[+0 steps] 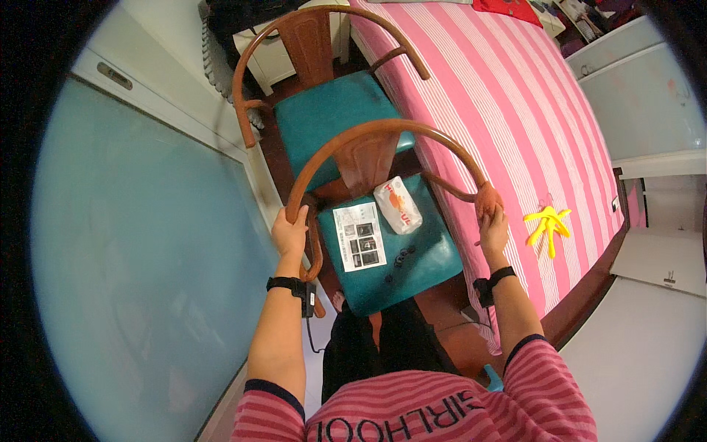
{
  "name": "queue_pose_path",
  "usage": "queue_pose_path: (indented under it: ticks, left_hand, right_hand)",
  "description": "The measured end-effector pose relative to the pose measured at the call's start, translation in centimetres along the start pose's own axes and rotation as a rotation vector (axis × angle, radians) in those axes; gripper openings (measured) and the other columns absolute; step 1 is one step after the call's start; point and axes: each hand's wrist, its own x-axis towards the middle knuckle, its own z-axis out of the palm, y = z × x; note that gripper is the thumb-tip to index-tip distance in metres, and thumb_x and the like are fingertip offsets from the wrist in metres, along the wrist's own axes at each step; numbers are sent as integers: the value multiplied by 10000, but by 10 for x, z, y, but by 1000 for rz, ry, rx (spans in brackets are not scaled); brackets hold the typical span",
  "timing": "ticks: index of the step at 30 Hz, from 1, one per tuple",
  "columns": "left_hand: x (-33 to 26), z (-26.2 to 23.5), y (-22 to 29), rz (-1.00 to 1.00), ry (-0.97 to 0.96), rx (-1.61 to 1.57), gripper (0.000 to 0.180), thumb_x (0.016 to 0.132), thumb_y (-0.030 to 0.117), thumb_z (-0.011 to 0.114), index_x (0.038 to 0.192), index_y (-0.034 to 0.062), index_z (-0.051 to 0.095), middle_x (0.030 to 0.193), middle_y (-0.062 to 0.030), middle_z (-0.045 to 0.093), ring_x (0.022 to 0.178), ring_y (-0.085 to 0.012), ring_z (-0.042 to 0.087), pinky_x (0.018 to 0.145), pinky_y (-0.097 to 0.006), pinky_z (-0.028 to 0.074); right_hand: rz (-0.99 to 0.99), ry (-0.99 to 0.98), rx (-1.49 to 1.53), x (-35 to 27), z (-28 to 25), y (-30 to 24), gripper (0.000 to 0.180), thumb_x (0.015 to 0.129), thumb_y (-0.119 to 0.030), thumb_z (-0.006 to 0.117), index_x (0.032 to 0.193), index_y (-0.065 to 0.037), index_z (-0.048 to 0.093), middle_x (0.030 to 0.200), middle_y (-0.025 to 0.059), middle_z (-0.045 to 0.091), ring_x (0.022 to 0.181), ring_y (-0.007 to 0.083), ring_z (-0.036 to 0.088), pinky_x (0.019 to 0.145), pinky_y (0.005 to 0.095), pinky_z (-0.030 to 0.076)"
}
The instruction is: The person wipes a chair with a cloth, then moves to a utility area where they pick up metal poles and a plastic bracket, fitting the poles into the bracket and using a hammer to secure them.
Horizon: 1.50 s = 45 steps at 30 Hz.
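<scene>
A wooden chair [366,162] with a curved one-piece back and arm rail stands right in front of me. My left hand [289,230] is closed round the left side of its rail. At the rail's right end, my right hand [494,232] presses a crumpled reddish-orange cloth [488,199] against the wood, fingers bent over it. On the green seat [434,254] lie a printed sheet of paper [359,237], a white soft pack [398,205] with red and orange print, and some small dark items [400,259] that I cannot make out.
A second chair of the same kind [331,110] stands just beyond. The bed [530,132] with a pink striped cover runs along the right, with yellow hangers [549,227] on it. A frosted sliding door [147,243] flanks the left. A white cabinet [265,62] stands behind the chairs.
</scene>
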Motion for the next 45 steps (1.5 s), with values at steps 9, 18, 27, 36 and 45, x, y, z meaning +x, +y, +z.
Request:
queue_pose_path:
  ticks: [9, 18, 27, 36, 45]
  left_hand:
    - [-1, -3, -4, -5, 11, 50, 373, 790, 371, 661, 944, 38, 594, 789, -92, 648, 591, -198, 651, 581, -308, 495]
    - [-1, 4, 6, -1, -9, 82, 374, 806, 328, 659, 1003, 16, 596, 785, -84, 629, 583, -171, 618, 537, -296, 496]
    - [3, 4, -5, 18, 18, 49, 379, 798, 358, 658, 948, 16, 593, 730, -83, 617, 554, -196, 635, 528, -301, 477]
    - [6, 9, -12, 55, 85, 68, 331, 791, 314, 672, 894, 9, 597, 702, -84, 607, 533, -176, 598, 500, -298, 485]
    - [4, 12, -13, 40, 140, 146, 327, 798, 309, 669, 883, 6, 583, 690, -71, 594, 544, -155, 595, 481, -285, 482]
  right_hand:
    - [-62, 182, 143, -31, 8, 18, 411, 830, -93, 536, 1213, -11, 411, 1055, 260, 516, 985, 415, 494, 845, 450, 404]
    - [726, -126, 1507, -80, 58, 20, 191, 941, -158, 408, 1103, -62, 440, 884, 86, 544, 705, 212, 553, 558, 343, 483]
    - [549, 45, 1708, 2, 75, -83, 43, 901, -119, 459, 923, -83, 450, 763, 66, 510, 619, 189, 520, 582, 363, 493]
    - [939, 479, 1412, 35, 86, -128, 168, 817, -133, 565, 911, -28, 473, 678, 104, 552, 471, 197, 512, 433, 361, 494]
    - [788, 407, 1477, 29, 118, -105, 137, 820, -103, 571, 817, 4, 485, 636, 119, 566, 452, 198, 526, 382, 371, 497]
